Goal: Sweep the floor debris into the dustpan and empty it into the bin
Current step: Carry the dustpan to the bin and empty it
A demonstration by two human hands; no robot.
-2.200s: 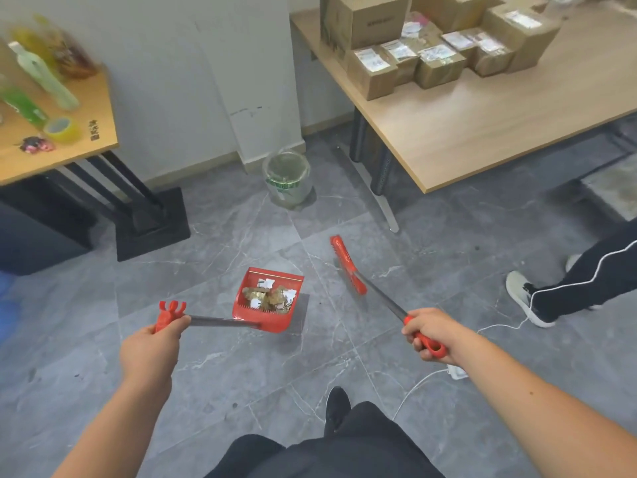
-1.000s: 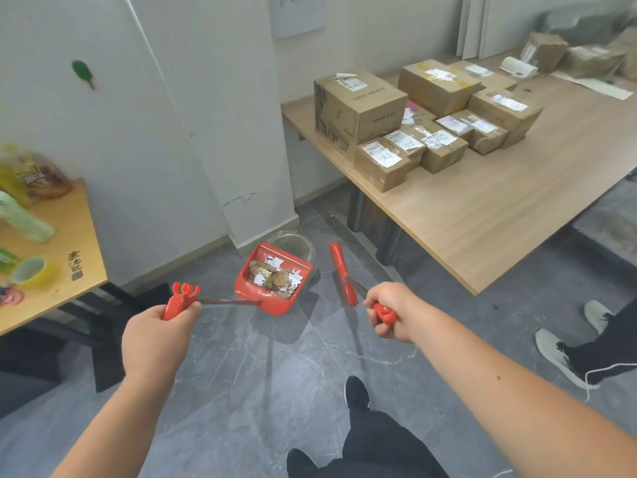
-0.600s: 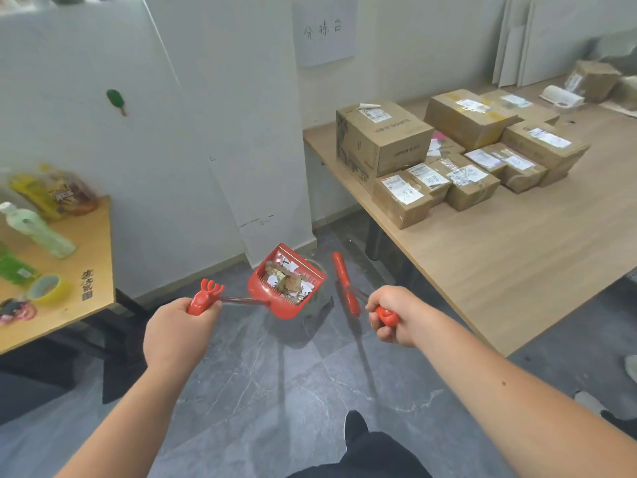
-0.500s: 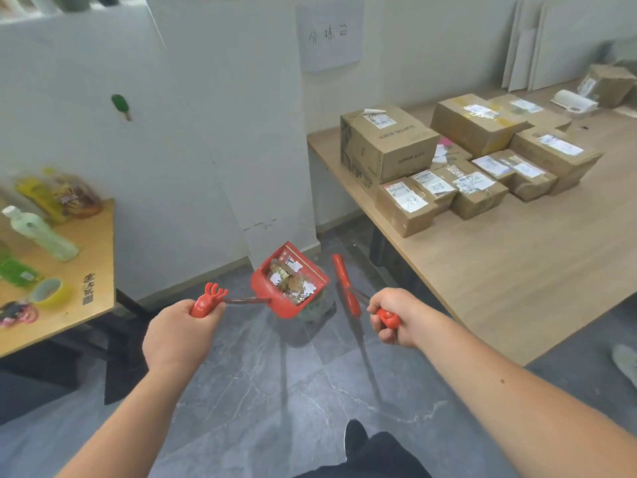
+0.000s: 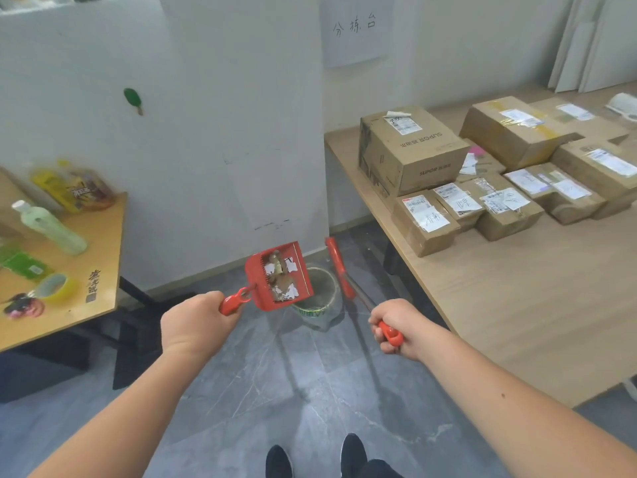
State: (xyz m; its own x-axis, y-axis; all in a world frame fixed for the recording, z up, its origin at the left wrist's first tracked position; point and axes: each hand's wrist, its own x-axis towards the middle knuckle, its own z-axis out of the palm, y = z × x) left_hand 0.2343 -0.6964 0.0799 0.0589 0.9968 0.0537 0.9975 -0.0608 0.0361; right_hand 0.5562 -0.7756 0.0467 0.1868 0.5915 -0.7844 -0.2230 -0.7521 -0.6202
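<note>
- Currently at the emptying step: left hand [image 5: 198, 322] grips the handle of the dustpan [image 5: 254, 274], which is in the air, tilted, over the bin's [image 5: 315, 313] near-left rim.
- Debris [image 5: 281, 282] sits in the pan; none seen falling.
- Right hand [image 5: 400, 324] is closed round the brush [image 5: 336, 260] handle, its head raised beside the bin.
- Next, my read: tip the pan further over the bin mouth, centred, to avoid spills.

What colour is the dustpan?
The dustpan is red, seen best in the head view.
</note>
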